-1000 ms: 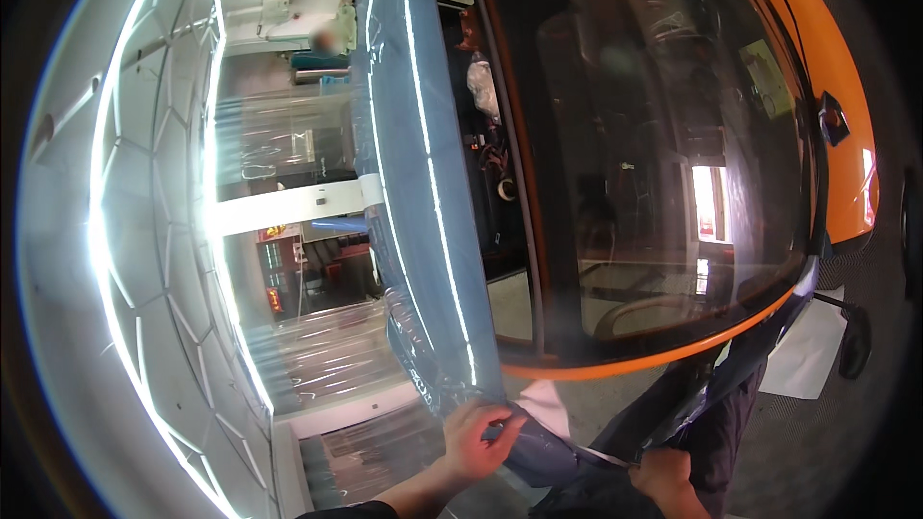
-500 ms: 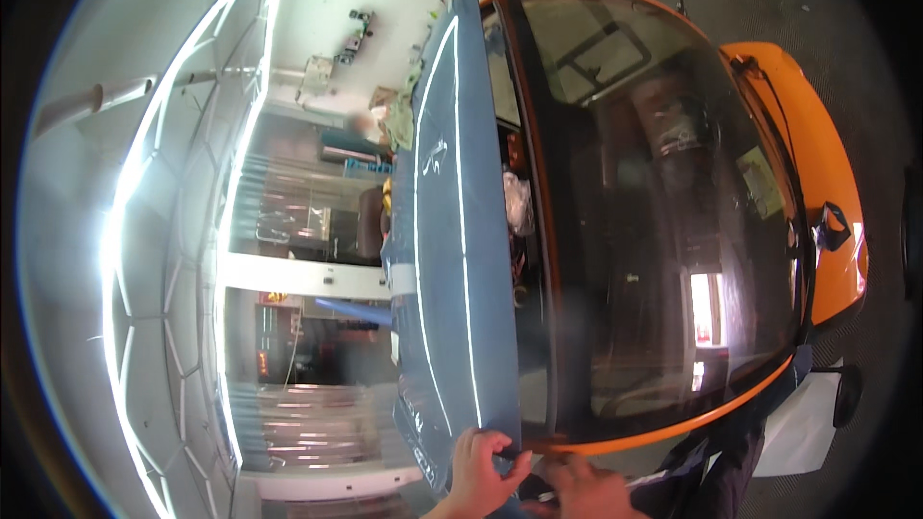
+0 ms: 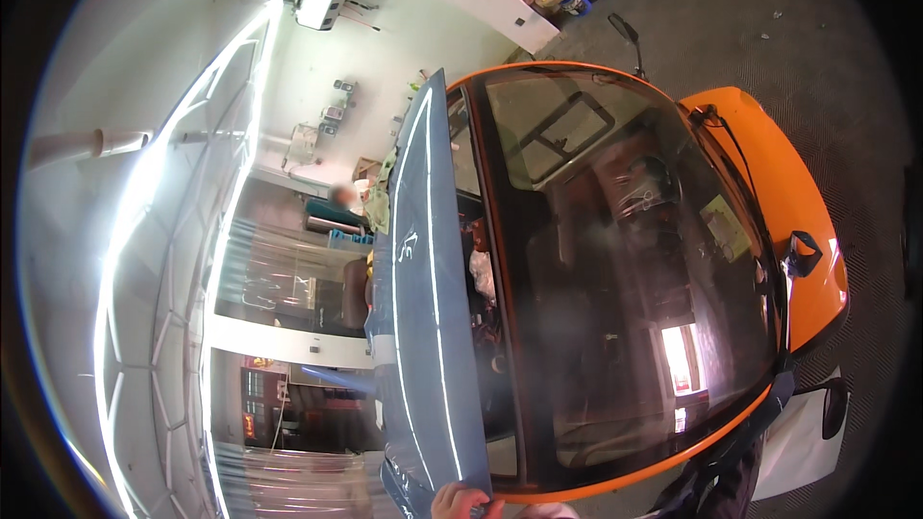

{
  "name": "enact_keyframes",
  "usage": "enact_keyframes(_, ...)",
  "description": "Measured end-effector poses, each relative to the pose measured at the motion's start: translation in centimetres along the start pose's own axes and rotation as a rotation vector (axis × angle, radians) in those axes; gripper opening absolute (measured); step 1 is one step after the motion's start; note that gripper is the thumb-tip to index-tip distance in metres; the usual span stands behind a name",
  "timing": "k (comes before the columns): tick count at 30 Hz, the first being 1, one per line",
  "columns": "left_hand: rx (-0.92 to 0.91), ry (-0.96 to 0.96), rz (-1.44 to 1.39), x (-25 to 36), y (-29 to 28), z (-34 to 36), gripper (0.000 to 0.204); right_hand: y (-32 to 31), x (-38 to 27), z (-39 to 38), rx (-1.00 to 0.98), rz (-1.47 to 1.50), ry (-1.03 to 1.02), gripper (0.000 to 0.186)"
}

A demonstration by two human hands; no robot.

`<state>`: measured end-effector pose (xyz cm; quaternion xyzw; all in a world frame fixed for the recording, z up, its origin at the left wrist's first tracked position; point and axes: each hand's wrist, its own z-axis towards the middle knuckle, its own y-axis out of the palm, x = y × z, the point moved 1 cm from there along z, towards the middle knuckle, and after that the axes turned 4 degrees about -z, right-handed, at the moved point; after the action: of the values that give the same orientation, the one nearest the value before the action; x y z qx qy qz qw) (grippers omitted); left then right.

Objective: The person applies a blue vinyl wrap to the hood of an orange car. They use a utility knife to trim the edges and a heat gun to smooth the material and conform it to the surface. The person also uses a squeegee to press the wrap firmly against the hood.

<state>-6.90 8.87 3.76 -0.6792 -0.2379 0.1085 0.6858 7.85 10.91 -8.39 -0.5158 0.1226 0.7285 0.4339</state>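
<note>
A long blue-grey panel (image 3: 415, 259) with a glossy surface runs along the side of an orange vehicle (image 3: 769, 211) with a large dark windshield (image 3: 625, 269). At the panel's lower end, my left hand (image 3: 460, 502) has its fingers curled over the edge and the thumb close by. Beside it, my right hand (image 3: 548, 511) shows only as a sliver at the bottom rim, near the orange trim of the windshield. Its fingers are out of the picture, so what it touches is hidden.
Black mirrors (image 3: 835, 409) stick out from the vehicle. Dark crumpled fabric (image 3: 716, 481) and a white sheet (image 3: 798, 437) lie near its lower side. Clear strip curtains (image 3: 288, 274) hang beyond the panel, and bright light tubes (image 3: 120, 231) line the ceiling.
The whole view has shifted, so vehicle and panel sit lower in the picture. Both hands have slid toward the bottom rim, the right one almost out of sight.
</note>
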Motion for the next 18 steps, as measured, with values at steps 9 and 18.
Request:
enact_keyframes(9, 0.012, 0.109, 0.003, 0.2, -0.6, 0.3, 0.028, -4.3, 0.6, -7.6, -0.21, 0.154, 0.339, 0.024)
enact_keyframes(18, 0.149, 0.407, -0.034, -3.1, -2.6, 11.8, 0.053, -18.6, 8.0, 1.7, 0.409, 0.273, 0.651, 0.024)
